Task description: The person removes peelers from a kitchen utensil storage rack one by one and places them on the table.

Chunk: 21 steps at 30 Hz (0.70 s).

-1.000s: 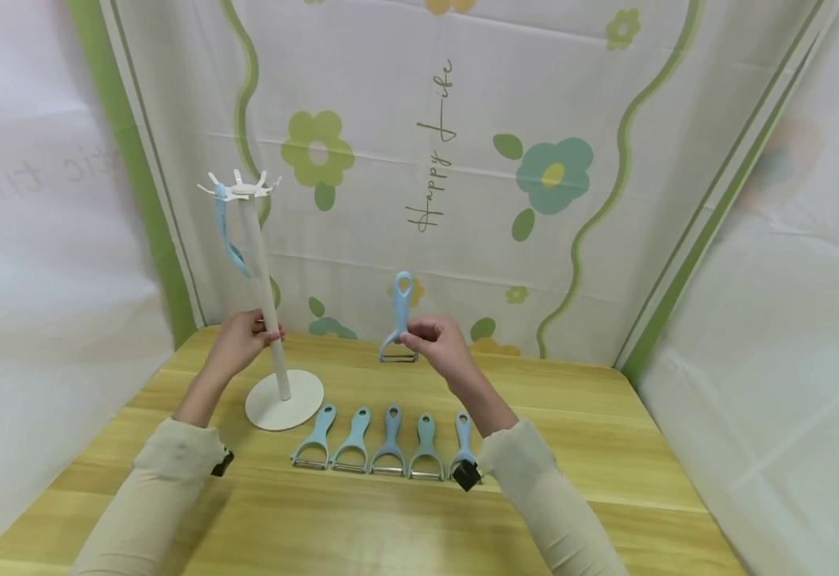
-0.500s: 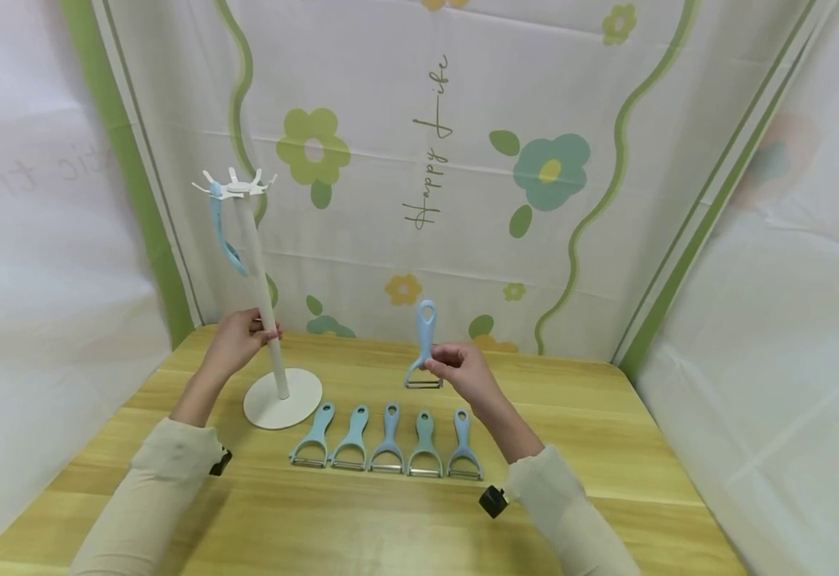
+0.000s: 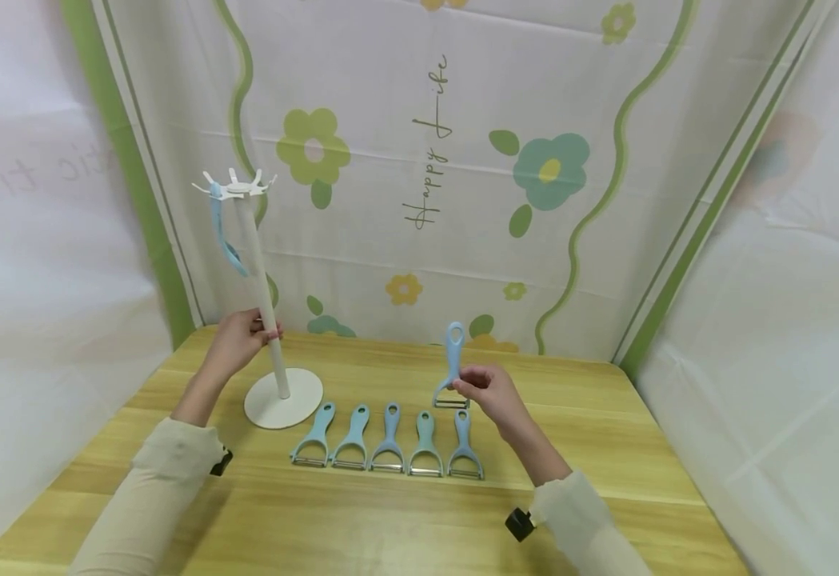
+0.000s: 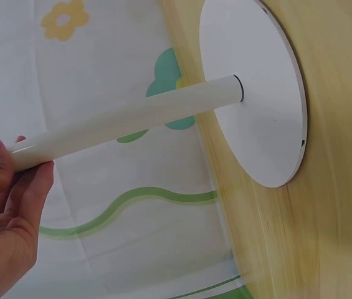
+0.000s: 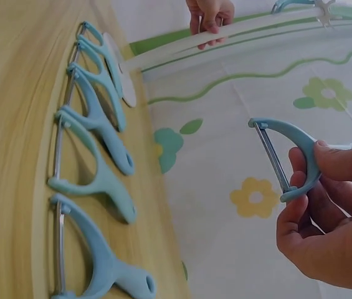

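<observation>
In the head view my left hand [image 3: 235,346] grips the white pole of a hook stand [image 3: 265,312] low down, above its round base. The left wrist view shows thumb and fingers around the pole [image 4: 126,121]. From one hook of the stand hangs a light blue peeler [image 3: 219,228]. My right hand [image 3: 494,398] pinches another blue peeler [image 3: 453,352] near its head, handle up and blade down, above the table. In the right wrist view the thumb and fingers hold this peeler [image 5: 297,140] by its curved frame.
Several blue and green peelers, among them the rightmost blue one [image 3: 462,436], lie in a row on the wooden table [image 3: 361,528], handles pointing away. A flower-printed curtain [image 3: 361,232] stands behind the table, with white sheets at both sides.
My right hand has moved right and down with the peeler, lowering it close over the far end of the row's right side. My left hand has kept its grip on the pole.
</observation>
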{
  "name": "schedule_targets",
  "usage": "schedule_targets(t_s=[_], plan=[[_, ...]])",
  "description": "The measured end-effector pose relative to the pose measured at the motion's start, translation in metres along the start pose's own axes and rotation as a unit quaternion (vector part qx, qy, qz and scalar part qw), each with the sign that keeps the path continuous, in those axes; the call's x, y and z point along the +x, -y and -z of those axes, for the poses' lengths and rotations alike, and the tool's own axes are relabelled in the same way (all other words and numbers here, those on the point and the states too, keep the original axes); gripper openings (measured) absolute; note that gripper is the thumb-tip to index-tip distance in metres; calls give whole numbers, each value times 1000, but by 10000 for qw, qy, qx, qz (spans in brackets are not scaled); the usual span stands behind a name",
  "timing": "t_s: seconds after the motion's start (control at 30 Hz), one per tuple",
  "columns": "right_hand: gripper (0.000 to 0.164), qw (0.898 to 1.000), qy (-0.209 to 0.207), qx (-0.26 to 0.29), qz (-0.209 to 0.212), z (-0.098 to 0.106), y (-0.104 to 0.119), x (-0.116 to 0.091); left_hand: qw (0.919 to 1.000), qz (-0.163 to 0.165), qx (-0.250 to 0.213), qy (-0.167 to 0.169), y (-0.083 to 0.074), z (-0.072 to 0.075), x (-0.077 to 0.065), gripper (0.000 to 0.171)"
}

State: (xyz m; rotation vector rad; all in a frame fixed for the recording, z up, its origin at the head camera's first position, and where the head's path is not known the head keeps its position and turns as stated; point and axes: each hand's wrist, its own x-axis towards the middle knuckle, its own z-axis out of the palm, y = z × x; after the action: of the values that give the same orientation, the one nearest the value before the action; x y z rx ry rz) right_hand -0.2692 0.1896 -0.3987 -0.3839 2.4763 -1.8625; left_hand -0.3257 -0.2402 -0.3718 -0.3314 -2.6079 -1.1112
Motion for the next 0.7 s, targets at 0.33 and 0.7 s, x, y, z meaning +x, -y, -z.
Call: schedule_targets(t_s=[0.33, 0.7], plan=[[20, 9996, -7, -146, -254, 15, -19, -14, 9999, 49, -102, 48, 1, 0, 0, 20], [23, 9971, 40, -442, -615, 30, -39, -34, 10000, -37, -60, -14, 3, 0, 0, 17]])
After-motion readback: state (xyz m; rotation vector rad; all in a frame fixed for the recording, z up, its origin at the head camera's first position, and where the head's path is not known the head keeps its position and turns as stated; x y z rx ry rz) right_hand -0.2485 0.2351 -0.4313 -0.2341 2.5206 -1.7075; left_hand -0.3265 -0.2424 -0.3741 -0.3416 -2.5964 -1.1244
